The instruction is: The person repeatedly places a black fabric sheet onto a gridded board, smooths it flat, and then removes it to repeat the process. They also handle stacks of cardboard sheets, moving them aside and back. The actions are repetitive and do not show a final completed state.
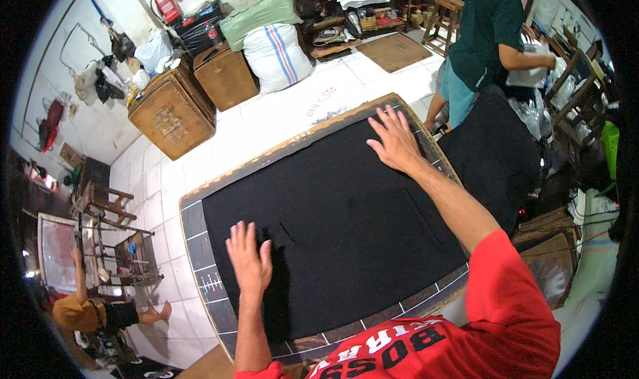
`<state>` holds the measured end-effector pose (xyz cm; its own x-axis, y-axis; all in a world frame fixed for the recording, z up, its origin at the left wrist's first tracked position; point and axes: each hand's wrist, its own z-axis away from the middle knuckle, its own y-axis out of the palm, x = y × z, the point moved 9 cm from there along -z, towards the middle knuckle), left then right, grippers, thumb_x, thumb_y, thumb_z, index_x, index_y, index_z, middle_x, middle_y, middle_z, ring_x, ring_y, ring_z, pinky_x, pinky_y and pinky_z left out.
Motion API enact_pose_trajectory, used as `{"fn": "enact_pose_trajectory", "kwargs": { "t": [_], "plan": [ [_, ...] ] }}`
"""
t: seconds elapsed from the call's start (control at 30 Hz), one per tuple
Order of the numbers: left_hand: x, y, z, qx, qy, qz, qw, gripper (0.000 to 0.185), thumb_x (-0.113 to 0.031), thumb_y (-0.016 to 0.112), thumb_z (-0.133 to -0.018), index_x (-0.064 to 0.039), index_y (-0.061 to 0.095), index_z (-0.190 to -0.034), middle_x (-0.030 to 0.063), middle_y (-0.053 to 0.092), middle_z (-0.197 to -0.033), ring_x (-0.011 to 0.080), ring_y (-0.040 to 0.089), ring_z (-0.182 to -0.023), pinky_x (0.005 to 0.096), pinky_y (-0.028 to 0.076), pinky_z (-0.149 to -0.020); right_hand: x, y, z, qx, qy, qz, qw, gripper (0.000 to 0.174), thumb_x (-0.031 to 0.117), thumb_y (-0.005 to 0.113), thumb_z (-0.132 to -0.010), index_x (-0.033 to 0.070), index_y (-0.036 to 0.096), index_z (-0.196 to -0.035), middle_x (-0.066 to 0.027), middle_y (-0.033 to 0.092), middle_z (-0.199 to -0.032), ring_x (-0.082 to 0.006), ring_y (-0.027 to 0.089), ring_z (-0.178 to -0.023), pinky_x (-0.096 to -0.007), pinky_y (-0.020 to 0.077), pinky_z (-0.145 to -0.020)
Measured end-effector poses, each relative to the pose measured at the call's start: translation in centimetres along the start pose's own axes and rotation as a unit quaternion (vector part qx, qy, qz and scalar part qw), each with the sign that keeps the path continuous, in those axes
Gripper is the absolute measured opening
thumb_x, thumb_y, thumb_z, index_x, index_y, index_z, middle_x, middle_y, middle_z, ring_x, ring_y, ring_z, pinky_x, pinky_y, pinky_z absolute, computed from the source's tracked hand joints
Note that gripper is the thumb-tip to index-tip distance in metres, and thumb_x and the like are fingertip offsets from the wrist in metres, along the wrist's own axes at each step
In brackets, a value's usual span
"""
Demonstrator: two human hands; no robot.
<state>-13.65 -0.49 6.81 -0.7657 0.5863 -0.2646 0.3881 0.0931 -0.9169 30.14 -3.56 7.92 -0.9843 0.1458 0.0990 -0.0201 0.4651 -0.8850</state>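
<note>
A black cloth [329, 219] lies spread over a dark board [197, 244] marked with white lines along its rim. My left hand [248, 259] is at the cloth's left side, palm down, thumb held away from the fingers. It casts a dark shadow on the cloth beside it; whether it touches the fabric I cannot tell. Towards the far right corner, my right hand [397, 142] is spread flat, its fingertips reaching the cloth's far edge and the board's border. Neither hand grips anything. Faint creases run across the cloth near its middle and right side.
More black fabric [494, 164] is heaped at the board's right. A person in a green shirt [486, 34] stands beyond it. Another person [80, 314] is at a framed screen [62, 249] on the left. Boxes [172, 112] and a white sack [277, 59] stand across the tiled floor.
</note>
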Motion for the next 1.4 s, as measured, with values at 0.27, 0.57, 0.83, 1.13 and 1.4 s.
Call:
{"fn": "enact_pose_trajectory", "kwargs": {
  "t": [0.27,0.57,0.83,1.13,1.4],
  "plan": [
    [8.8,-8.0,22.2,-0.13,-0.341,-0.038,0.93,0.042,-0.024,0.071,-0.099,0.007,0.061,-0.124,0.0223,0.063,-0.116,0.0387,0.061,-0.109,0.0467,0.048,-0.096,-5.0,-12.8,23.9,-0.017,0.265,-0.05,0.963,0.029,0.023,0.08,-0.086,0.009,0.068,-0.108,-0.0069,0.063,-0.1,-0.0293,0.058,-0.1,-0.044,0.0452,-0.091],
    [7.1,-6.6,25.4,-0.115,-0.291,-0.064,0.948,0.032,-0.027,0.076,-0.093,0.002,0.064,-0.104,0.0201,0.065,-0.1,0.04,0.06,-0.097,0.0499,0.046,-0.087,-1.4,-14.6,33.6,-0.009,0.262,-0.061,0.963,0.03,0.028,0.086,-0.081,0.01,0.066,-0.095,-0.0065,0.063,-0.093,-0.03,0.058,-0.094,-0.0464,0.0439,-0.085],
    [7.2,-6.0,24.8,-0.134,-0.343,0.039,0.929,0.028,-0.026,0.067,-0.1,-0.005,0.053,-0.111,0.0269,0.067,-0.087,0.0519,0.064,-0.084,0.0583,0.046,-0.074,-2.7,-12.6,32.9,0.046,0.273,-0.176,0.945,0.02,0.015,0.068,-0.099,0.006,0.051,-0.105,-0.0166,0.063,-0.071,-0.0397,0.062,-0.066,-0.0502,0.0457,-0.064],
    [6.5,-7.1,25.6,-0.137,-0.386,0.036,0.912,0.035,-0.022,0.068,-0.099,-0.007,0.05,-0.126,0.0301,0.07,-0.097,0.0526,0.066,-0.092,0.0579,0.047,-0.078,-4.1,-12.2,33.8,0.125,0.273,-0.197,0.933,0.027,0.012,0.071,-0.095,0.007,0.049,-0.109,-0.0127,0.059,-0.065,-0.0352,0.061,-0.063,-0.0477,0.0452,-0.064],
    [7.3,-6.8,26.0,-0.151,-0.382,0.027,0.911,0.033,-0.021,0.066,-0.099,-0.008,0.05,-0.125,0.0304,0.069,-0.091,0.0537,0.066,-0.088,0.0594,0.045,-0.075,-3.8,-12.4,34.0,0.146,0.278,-0.199,0.928,0.027,0.013,0.073,-0.093,0.007,0.05,-0.108,-0.0143,0.064,-0.068,-0.0379,0.066,-0.069,-0.0483,0.0475,-0.066]
  ]
}}
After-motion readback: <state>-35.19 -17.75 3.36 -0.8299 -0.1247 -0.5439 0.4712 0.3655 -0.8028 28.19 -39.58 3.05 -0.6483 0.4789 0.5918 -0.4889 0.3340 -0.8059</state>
